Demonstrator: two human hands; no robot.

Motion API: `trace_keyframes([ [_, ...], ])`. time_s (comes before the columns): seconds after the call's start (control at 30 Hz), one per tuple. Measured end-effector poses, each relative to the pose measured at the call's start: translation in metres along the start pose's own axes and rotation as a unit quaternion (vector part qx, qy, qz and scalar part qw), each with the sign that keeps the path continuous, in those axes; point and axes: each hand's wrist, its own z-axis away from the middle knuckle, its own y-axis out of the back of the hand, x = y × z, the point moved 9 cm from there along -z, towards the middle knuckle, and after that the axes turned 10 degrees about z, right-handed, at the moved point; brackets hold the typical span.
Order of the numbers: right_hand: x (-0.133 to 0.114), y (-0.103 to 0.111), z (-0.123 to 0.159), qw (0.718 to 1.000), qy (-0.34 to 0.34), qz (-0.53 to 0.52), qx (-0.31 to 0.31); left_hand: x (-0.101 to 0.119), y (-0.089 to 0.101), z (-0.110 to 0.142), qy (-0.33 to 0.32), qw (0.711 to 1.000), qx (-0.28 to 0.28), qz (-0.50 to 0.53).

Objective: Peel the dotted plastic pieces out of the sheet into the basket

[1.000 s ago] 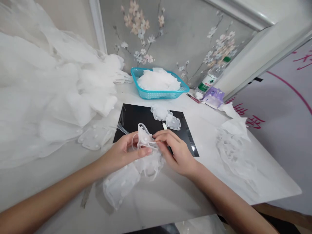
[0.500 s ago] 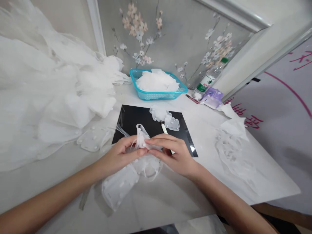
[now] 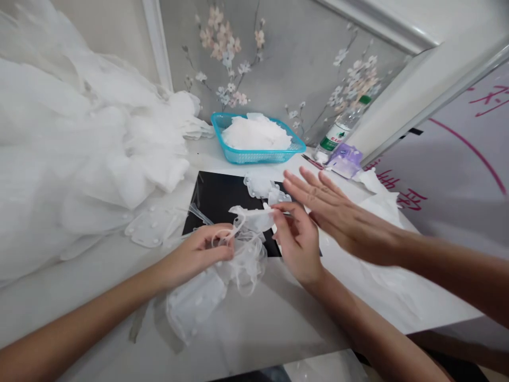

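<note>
My right hand (image 3: 296, 239) pinches the end of a small white sheer fabric piece (image 3: 256, 214) above the black board. My left hand (image 3: 210, 248) is closed on a thin white fabric strip (image 3: 238, 225), which curls up toward that piece. Under and between the hands lies a tangle of sheer offcut strips (image 3: 248, 262). A dotted sheer fabric piece (image 3: 194, 305) lies on the table just below my left hand. Behind my right fingers, a white-handled tool is mostly hidden. Another person's hand (image 3: 338, 215) reaches in from the right, fingers straight, above my right hand.
The black board (image 3: 217, 193) bears more sheer dotted pieces (image 3: 260, 187). Behind it stands a blue basket (image 3: 258, 156) of white fabric. A large white fabric heap (image 3: 99, 143) fills the left. At the back right are a bottle (image 3: 338, 132) and a purple packet (image 3: 345, 160).
My hands have moved apart, the right one going right with the fabric piece while the left keeps the strip. Another person's hand has come in from the right.
</note>
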Motion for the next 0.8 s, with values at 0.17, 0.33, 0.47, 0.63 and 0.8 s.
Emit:
trace_keyframes([
  [0.17,-0.002,-0.014,0.004,0.995,0.013,-0.066,-0.072,-0.002,0.002,0.002,-0.003,1.0,0.009,0.014],
  [0.33,-0.016,-0.02,0.011,0.986,0.054,-0.097,-0.124,-0.004,0.008,0.0,-0.015,0.994,0.062,0.093],
  [0.47,-0.022,-0.03,0.017,0.974,0.074,-0.073,-0.199,-0.01,0.017,-0.003,0.005,0.986,0.116,0.116],
  [0.63,-0.017,-0.036,0.022,0.976,0.064,-0.016,-0.207,-0.006,0.013,-0.001,-0.001,0.993,0.088,0.076],
  [0.8,-0.031,-0.039,0.021,0.977,0.115,0.049,-0.174,0.005,0.007,0.002,-0.056,0.997,0.06,-0.016],
])
